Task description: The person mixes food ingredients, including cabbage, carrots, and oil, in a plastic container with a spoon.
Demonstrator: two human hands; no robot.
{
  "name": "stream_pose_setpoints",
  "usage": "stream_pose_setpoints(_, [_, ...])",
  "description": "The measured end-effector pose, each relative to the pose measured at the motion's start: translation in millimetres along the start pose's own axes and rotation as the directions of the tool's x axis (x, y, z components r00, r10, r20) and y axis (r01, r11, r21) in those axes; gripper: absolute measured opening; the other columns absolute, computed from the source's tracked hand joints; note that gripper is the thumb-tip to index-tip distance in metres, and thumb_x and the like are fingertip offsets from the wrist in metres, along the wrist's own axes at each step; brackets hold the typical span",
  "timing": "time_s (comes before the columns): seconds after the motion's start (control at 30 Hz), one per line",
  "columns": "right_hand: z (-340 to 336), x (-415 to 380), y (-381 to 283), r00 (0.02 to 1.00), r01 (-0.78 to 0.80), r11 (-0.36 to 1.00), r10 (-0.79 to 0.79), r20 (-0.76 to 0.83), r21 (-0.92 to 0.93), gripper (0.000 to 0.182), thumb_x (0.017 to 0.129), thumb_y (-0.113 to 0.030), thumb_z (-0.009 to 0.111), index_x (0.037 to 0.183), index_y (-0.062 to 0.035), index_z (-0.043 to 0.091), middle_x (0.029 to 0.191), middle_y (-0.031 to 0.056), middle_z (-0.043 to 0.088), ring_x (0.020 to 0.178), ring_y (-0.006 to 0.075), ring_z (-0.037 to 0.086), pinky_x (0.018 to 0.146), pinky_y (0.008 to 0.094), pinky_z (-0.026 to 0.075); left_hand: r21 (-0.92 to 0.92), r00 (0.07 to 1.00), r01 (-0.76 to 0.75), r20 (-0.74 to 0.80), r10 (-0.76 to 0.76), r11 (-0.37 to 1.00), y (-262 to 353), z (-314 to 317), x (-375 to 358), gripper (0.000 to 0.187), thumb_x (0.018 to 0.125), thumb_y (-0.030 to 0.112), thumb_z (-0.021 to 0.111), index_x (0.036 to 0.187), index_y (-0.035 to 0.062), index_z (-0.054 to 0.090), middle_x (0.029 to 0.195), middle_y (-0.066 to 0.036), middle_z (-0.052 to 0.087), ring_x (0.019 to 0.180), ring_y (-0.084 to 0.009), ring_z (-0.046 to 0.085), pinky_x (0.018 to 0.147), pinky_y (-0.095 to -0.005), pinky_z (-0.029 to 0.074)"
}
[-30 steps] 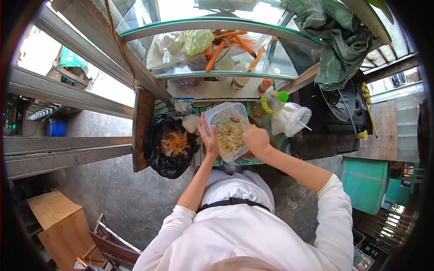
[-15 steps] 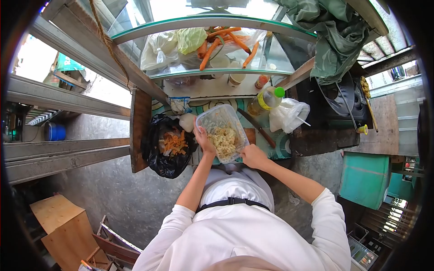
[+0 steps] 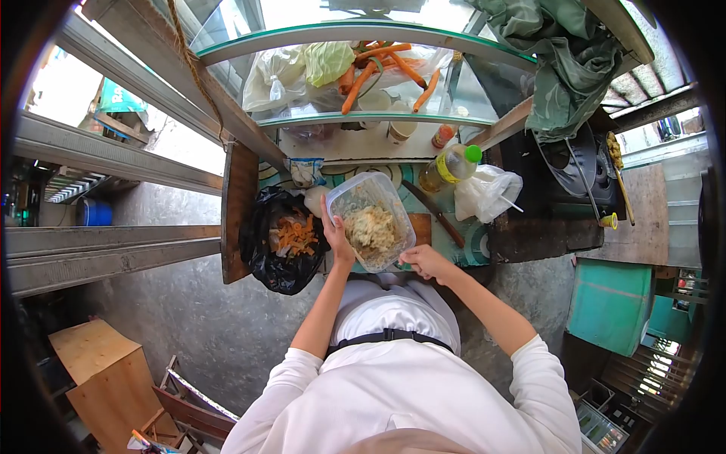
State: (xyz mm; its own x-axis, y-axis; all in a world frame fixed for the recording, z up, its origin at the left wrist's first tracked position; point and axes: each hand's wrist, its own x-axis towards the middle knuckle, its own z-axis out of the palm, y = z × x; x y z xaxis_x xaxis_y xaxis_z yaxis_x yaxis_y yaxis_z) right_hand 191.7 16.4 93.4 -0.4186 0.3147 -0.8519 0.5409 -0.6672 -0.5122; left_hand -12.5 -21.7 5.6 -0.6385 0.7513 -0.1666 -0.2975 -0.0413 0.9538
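A clear plastic container [image 3: 349, 198] is tilted in front of my body, with a pale, lumpy food mixture [image 3: 372, 227] inside. My left hand [image 3: 339, 240] grips the container's left side, fingers along its wall. By the lower right corner is my right hand [image 3: 426, 262], closed. A small green bit shows at its fingers; the rest of what it holds is hidden. Left of the container, a black plastic bag [image 3: 276, 276] holds orange peelings [image 3: 293, 236]. A knife [image 3: 435, 214] lies on the table just right of the container.
Behind the knife stand a green-capped bottle [image 3: 451, 168] and a white plastic bag [image 3: 488, 193]. Carrots [image 3: 359, 87] and cabbage [image 3: 329, 62] lie on the glass shelf [image 3: 302, 119] above. A black stove [image 3: 578, 178] is at the right, and a wooden board [image 3: 235, 216] stands at the left.
The food mixture has shifted and heaped up higher inside the container. My right hand has moved slightly right, away from the container's corner, and the green bit now shows.
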Motion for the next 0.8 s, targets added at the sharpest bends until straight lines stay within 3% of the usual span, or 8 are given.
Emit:
stream_pose_setpoints(0.03, [-3, -2, -5, 1.0, 0.017, 1.0, -0.017, -0.001, -0.006, 0.023, 0.092, -0.023, 0.051, 0.086, -0.0057, 0.065, 0.051, -0.0064, 0.034, 0.042, 0.0043, 0.025, 0.039, 0.0232, 0.02, -0.025, 1.0, 0.002, 0.003, -0.001, 1.0, 3, 1, -1, 0.075, 0.091, 0.056, 0.046, 0.146, 0.0089, 0.026, 0.131, -0.008, 0.04, 0.108, -0.0182, 0.042, 0.096, -0.031, 0.032])
stream_pose_setpoints(0.17, [-10, -21, -28, 0.981, 0.149, 0.962, -0.173, -0.087, -0.228, 0.024, 0.091, -0.019, 0.048, 0.086, -0.0011, 0.062, 0.059, 0.0025, 0.056, 0.046, 0.0154, 0.049, 0.043, 0.0318, 0.037, -0.095, 1.0, -0.026, -0.02, 0.024, 0.995, -3, 3, 1, 0.075, 0.091, 0.054, 0.047, 0.147, 0.0087, 0.024, 0.135, -0.007, 0.04, 0.113, -0.0183, 0.041, 0.098, -0.0303, 0.03])
stream_pose_setpoints(0.27, [-12, -18, -14, 0.735, 0.368, 0.512, -0.672, -0.094, -0.777, 0.018, 0.086, -0.011, 0.047, 0.09, 0.0014, 0.06, 0.069, 0.0146, 0.066, 0.061, 0.0284, 0.065, 0.054, 0.0407, 0.049, -0.105, 0.998, 0.05, 0.049, -0.045, 0.993, -4, 4, -1, 0.074, 0.092, 0.052, 0.047, 0.147, 0.0083, 0.023, 0.143, -0.008, 0.034, 0.127, -0.0206, 0.034, 0.103, -0.032, 0.026])
stream_pose_setpoints(0.37, [25, -45, -45, 0.771, -0.055, 0.365, -0.575, -0.272, -0.929, 0.017, 0.08, -0.008, 0.049, 0.089, 0.002, 0.059, 0.072, 0.0206, 0.065, 0.07, 0.0319, 0.068, 0.058, 0.0429, 0.053, -0.096, 0.999, -0.03, 0.009, 0.031, 0.995, -11, 9, -1, 0.072, 0.093, 0.05, 0.047, 0.146, 0.0081, 0.023, 0.144, -0.007, 0.032, 0.126, -0.02, 0.035, 0.102, -0.0304, 0.027])
stream_pose_setpoints(0.47, [35, -35, -32, 0.769, -0.154, 0.241, -0.58, -0.269, -0.958, 0.019, 0.083, -0.011, 0.049, 0.096, -0.0003, 0.058, 0.07, 0.0208, 0.065, 0.066, 0.0347, 0.067, 0.056, 0.0436, 0.053, -0.04, 0.999, -0.042, -0.005, 0.042, 0.998, -6, 14, -4, 0.073, 0.093, 0.051, 0.046, 0.146, 0.0074, 0.023, 0.144, -0.009, 0.033, 0.127, -0.0207, 0.033, 0.103, -0.0318, 0.026])
stream_pose_setpoints(0.67, [54, -8, -12, 0.849, -0.026, 0.247, -0.506, -0.152, -0.969, 0.02, 0.078, -0.009, 0.052, 0.087, 0.0052, 0.061, 0.071, 0.0195, 0.066, 0.068, 0.0347, 0.067, 0.059, 0.0439, 0.054, 0.035, 0.994, -0.108, -0.011, 0.109, 0.994, -19, 25, -4, 0.07, 0.094, 0.05, 0.044, 0.145, 0.0066, 0.025, 0.143, -0.011, 0.031, 0.126, -0.0216, 0.034, 0.103, -0.0332, 0.027])
stream_pose_setpoints(0.77, [69, 3, -3, 0.861, 0.012, 0.291, -0.49, -0.139, -0.957, 0.018, 0.077, -0.008, 0.053, 0.075, 0.0011, 0.068, 0.077, 0.0203, 0.067, 0.073, 0.0335, 0.068, 0.062, 0.0429, 0.055, 0.222, 0.98, -0.197, 0.01, 0.2, 0.955, -11, 34, -4, 0.068, 0.094, 0.049, 0.044, 0.145, 0.0066, 0.026, 0.14, -0.01, 0.032, 0.123, -0.0224, 0.037, 0.102, -0.0336, 0.03])
stream_pose_setpoints(0.8, [69, 1, -9, 0.882, 0.031, 0.317, -0.456, -0.123, -0.948, 0.018, 0.077, -0.008, 0.052, 0.076, 0.0014, 0.068, 0.078, 0.0211, 0.066, 0.075, 0.0346, 0.067, 0.064, 0.0436, 0.055, 0.134, 0.989, -0.144, -0.009, 0.147, 0.98, -7, 35, -3, 0.068, 0.094, 0.048, 0.044, 0.145, 0.0064, 0.026, 0.14, -0.01, 0.032, 0.123, -0.0227, 0.037, 0.102, -0.0338, 0.03])
